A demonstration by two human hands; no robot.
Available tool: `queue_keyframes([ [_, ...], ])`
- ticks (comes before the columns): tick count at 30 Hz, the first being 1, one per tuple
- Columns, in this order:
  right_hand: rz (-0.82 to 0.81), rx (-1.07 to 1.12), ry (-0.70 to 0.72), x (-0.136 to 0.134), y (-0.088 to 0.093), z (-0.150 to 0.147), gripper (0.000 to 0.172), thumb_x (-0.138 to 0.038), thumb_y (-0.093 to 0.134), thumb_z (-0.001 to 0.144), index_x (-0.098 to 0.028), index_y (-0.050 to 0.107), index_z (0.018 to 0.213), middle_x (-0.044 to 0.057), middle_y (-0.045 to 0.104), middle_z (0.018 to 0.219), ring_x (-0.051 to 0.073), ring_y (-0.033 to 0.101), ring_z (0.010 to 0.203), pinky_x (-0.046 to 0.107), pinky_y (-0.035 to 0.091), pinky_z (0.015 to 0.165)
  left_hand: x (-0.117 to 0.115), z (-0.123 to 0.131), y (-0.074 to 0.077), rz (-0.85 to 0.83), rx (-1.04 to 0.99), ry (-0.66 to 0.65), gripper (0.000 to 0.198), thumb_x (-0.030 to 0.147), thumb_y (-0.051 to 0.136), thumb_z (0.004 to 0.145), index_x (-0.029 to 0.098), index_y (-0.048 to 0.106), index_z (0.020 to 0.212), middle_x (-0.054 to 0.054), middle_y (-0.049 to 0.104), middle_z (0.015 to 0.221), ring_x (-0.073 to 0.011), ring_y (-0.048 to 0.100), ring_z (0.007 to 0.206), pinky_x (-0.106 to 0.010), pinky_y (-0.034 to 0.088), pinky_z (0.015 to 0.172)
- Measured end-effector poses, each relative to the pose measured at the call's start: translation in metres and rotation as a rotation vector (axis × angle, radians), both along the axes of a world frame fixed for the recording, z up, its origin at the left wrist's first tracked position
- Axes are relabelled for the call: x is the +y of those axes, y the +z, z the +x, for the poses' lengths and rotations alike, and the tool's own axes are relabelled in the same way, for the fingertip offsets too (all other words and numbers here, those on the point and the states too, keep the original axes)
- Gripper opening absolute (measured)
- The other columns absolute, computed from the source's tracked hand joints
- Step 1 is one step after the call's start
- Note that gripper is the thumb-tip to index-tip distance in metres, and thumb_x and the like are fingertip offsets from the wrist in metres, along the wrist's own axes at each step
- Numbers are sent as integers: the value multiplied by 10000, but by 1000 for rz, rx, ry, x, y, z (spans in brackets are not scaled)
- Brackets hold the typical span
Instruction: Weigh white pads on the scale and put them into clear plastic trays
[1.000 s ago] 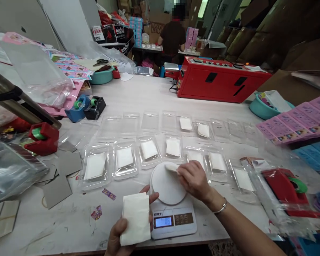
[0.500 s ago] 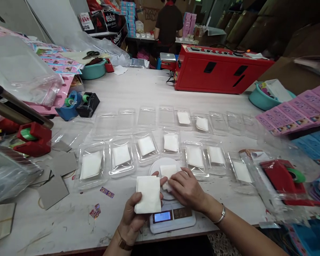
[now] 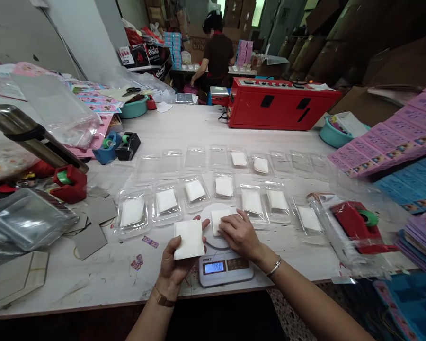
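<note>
My left hand (image 3: 175, 270) holds a stack of white paper sheets (image 3: 188, 239) upright in front of me, fingers closed round its lower edge. My right hand (image 3: 239, 234) lies flat on a small white sheet (image 3: 218, 220) resting on the round pan of a white digital scale (image 3: 225, 272). The scale's blue display is lit. Beyond the scale, two rows of clear plastic blister trays (image 3: 166, 203) lie on the table; several of them hold a white sheet.
A red machine (image 3: 280, 104) stands at the back of the table. A red tape dispenser (image 3: 358, 220) sits right, another (image 3: 69, 184) left. Pink printed cards (image 3: 383, 147) are stacked right. Grey card pieces (image 3: 92, 237) lie left. A person (image 3: 216, 54) works at a far bench.
My right hand has pulled a small sheet down onto the scale pan and now rests flat on it. My left hand has lifted the stack closer to the scale. The view has drawn back.
</note>
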State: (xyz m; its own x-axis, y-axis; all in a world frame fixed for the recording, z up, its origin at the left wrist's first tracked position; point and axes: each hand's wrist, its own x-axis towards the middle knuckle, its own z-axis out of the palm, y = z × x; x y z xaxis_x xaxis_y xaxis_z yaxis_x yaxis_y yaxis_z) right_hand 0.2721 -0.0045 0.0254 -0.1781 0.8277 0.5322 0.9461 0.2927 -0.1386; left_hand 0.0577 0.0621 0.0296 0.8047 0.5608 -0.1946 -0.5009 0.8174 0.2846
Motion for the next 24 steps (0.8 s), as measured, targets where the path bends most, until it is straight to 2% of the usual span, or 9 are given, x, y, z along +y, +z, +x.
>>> queue_keyframes([
  [2,-38,-15,10,-1,-2,-1,190,-338,549,938,-179,631,1003,98,710,1028,232,631,917,488,354,1016,1,0,-2,11,9,-3,939,272,687,733,168,173,1512,-193,544,1389,-221,681,907,-317,533,811],
  [4,-67,-21,33,-3,-5,-1,339,-440,549,928,-161,609,1111,139,687,1125,269,621,1016,520,339,1034,1,1,-4,9,28,-6,910,259,667,749,176,177,1511,-179,567,1369,-224,690,908,-319,536,819],
  [8,-35,17,56,-11,-6,3,518,-590,500,907,-166,567,1197,170,647,1207,302,575,1149,552,320,1063,1,1,-6,4,58,-4,910,252,669,744,167,179,1506,-176,593,1339,-235,697,903,-325,547,809],
  [10,20,73,31,-17,-2,7,489,-583,477,920,-181,567,1184,170,639,1202,302,571,1157,559,339,1052,1,-1,-3,2,64,-7,921,253,682,730,173,187,1503,-182,583,1349,-234,697,900,-326,547,806],
  [12,75,164,-31,-26,4,11,371,-485,492,947,-193,575,1161,163,631,1186,290,579,1130,546,388,1014,1,-6,3,-4,67,1,950,252,704,706,169,189,1500,-203,554,1374,-223,695,889,-318,540,812],
  [15,159,358,-191,-44,18,19,156,-264,547,937,-211,600,1073,118,630,1073,244,604,1020,452,485,898,-1,-19,11,-4,68,37,1002,255,734,668,133,182,1496,-258,498,1406,-204,681,868,-306,534,805],
  [17,216,466,-306,-58,25,23,91,-182,555,917,-218,605,984,76,620,960,213,609,923,388,506,818,-3,-31,16,2,72,64,1013,252,735,659,122,178,1496,-274,483,1411,-197,669,859,-305,533,793],
  [20,250,535,-426,-78,30,30,55,-178,561,906,-217,595,887,38,600,859,193,597,834,350,495,763,-8,-47,18,7,76,93,1002,265,729,668,125,185,1498,-264,484,1414,-193,651,862,-310,530,797],
  [24,252,535,-493,-95,32,35,57,-218,575,902,-214,594,848,27,601,837,187,592,817,334,484,761,-15,-61,17,25,86,102,987,272,723,683,114,194,1500,-261,468,1428,-195,636,885,-311,523,823],
])
